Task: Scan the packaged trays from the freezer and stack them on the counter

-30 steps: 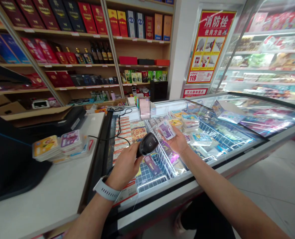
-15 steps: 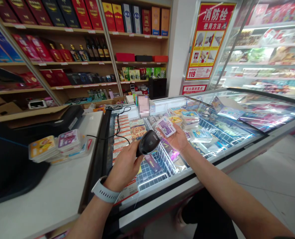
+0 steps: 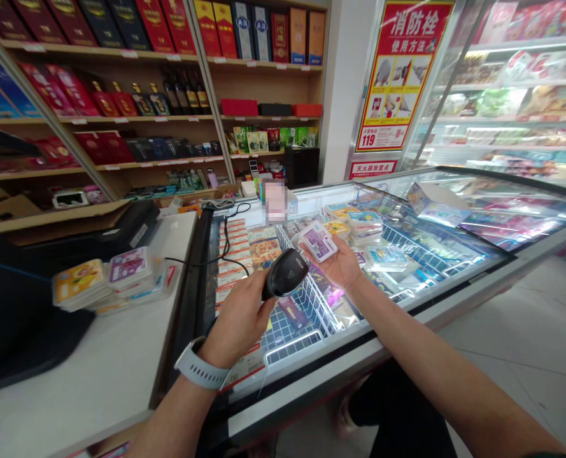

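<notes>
A black corded scanner (image 3: 287, 272) is gripped in my left hand (image 3: 244, 312), its head over the freezer's glass top. My right hand (image 3: 342, 264) holds a small clear pack with a purple and white label (image 3: 319, 242), label side up, just right of the scanner's head. The two do not touch. Beyond my right hand, several similar packs with yellow labels (image 3: 342, 213) and blue labels (image 3: 385, 257) lie on the glass. On the white counter at the left are stacks of packs, one yellow-topped (image 3: 79, 280) and one purple-topped (image 3: 130, 267).
The glass-topped freezer (image 3: 306, 381) holds wire baskets (image 3: 295, 346). A black cable (image 3: 226, 238) loops over its left part. An open carton (image 3: 438, 203) rests on the glass at the right. A dark monitor (image 3: 20, 305) stands on the counter (image 3: 96, 375) at the left.
</notes>
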A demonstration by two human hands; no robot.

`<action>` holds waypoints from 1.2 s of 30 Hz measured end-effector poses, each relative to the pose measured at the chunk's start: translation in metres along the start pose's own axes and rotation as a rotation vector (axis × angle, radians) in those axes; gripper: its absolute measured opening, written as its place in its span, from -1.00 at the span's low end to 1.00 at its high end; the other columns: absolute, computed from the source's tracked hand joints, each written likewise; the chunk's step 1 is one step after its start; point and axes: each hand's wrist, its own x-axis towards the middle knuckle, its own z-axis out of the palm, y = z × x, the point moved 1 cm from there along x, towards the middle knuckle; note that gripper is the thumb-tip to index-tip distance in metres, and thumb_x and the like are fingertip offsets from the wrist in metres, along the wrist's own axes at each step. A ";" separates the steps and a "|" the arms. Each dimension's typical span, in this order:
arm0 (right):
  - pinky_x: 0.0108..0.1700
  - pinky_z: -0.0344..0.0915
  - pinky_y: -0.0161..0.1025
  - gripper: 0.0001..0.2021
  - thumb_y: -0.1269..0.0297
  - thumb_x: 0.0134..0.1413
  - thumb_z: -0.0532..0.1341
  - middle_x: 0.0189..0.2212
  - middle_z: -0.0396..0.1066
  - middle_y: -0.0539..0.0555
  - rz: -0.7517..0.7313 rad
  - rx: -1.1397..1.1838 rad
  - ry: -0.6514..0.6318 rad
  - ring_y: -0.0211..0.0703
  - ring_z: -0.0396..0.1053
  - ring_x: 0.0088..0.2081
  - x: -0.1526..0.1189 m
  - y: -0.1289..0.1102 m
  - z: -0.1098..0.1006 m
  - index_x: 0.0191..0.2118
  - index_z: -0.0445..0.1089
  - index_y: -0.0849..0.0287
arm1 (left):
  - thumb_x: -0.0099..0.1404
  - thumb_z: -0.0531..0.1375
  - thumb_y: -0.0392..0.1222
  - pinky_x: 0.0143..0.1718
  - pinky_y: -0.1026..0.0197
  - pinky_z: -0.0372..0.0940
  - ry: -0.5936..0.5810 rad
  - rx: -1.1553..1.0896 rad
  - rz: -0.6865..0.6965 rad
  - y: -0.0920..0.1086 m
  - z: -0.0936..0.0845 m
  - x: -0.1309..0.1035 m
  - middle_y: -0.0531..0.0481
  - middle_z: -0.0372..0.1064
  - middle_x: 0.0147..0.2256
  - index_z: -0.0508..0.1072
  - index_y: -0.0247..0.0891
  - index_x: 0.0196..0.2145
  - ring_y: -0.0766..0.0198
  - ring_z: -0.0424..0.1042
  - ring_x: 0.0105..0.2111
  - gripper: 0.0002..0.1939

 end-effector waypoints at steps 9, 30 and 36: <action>-0.04 0.43 0.05 -0.65 0.19 0.28 -0.02 -0.17 0.54 0.19 0.024 0.016 0.023 0.00 0.51 -0.12 -0.001 0.000 0.002 0.05 0.30 0.24 | 0.27 0.13 -0.32 -0.01 0.03 0.25 -0.008 -0.006 0.005 0.001 0.001 0.001 -0.13 0.35 -0.06 0.20 -0.25 0.09 0.08 0.35 -0.07 -0.57; -0.04 0.43 0.00 -0.63 0.21 0.29 -0.04 -0.18 0.54 0.23 0.040 0.007 0.046 -0.02 0.53 -0.15 -0.002 0.001 0.007 0.06 0.29 0.32 | 0.27 0.13 -0.33 -0.04 0.03 0.26 -0.033 0.024 -0.010 0.001 0.004 0.001 -0.13 0.35 -0.10 0.20 -0.26 0.08 0.08 0.34 -0.09 -0.59; -0.01 0.41 0.01 -0.62 0.22 0.29 -0.06 -0.17 0.54 0.22 0.037 0.000 0.046 -0.03 0.52 -0.14 -0.002 0.000 0.008 0.06 0.29 0.32 | 0.27 0.14 -0.33 -0.06 0.03 0.27 -0.033 0.032 -0.017 0.002 0.003 0.002 -0.13 0.35 -0.11 0.20 -0.28 0.07 0.08 0.34 -0.11 -0.59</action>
